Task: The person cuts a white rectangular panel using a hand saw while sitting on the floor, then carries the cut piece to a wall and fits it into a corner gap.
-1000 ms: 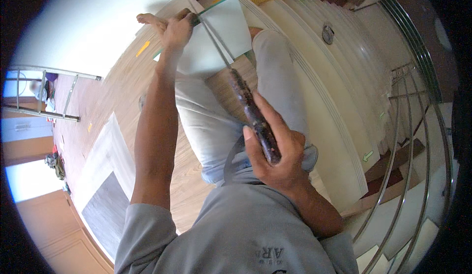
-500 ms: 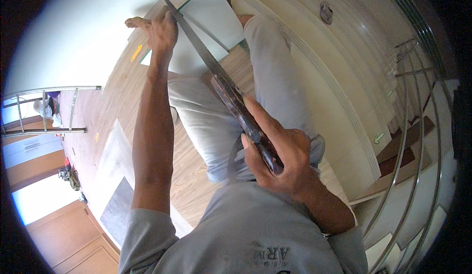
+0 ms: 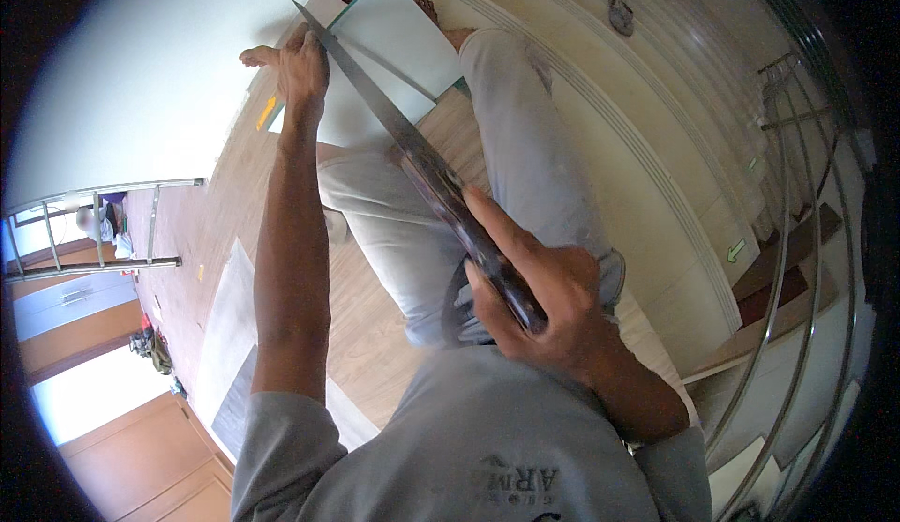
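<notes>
A handsaw [image 3: 375, 100] with a long tapering grey blade and dark handle slants across the middle, its tip pointing up left. My right hand [image 3: 548, 302] is wrapped round the handle, index finger stretched along it. Close beside the blade near its tip is my left hand [image 3: 305, 67], seen from the back with bent fingers; what they grip is hidden. Under the blade, between my legs, lies a white glossy panel [image 3: 403, 39] with greenish edges. A dark line, perhaps a shadow, crosses it. I cannot tell whether the blade touches it.
My bare left foot [image 3: 258, 56] is beside the left hand. Curved pale stairs [image 3: 600, 128] descend on the right, with a metal railing [image 3: 783, 241] beyond. A ladder [image 3: 103, 264] lies at left. Wood-look flooring [image 3: 366, 283] and a grey-white sheet [image 3: 225, 335] are beneath me.
The whole view has shifted slightly. The saw tip now appears a little lower, and my left hand a little lower and further left. Both hands keep their holds.
</notes>
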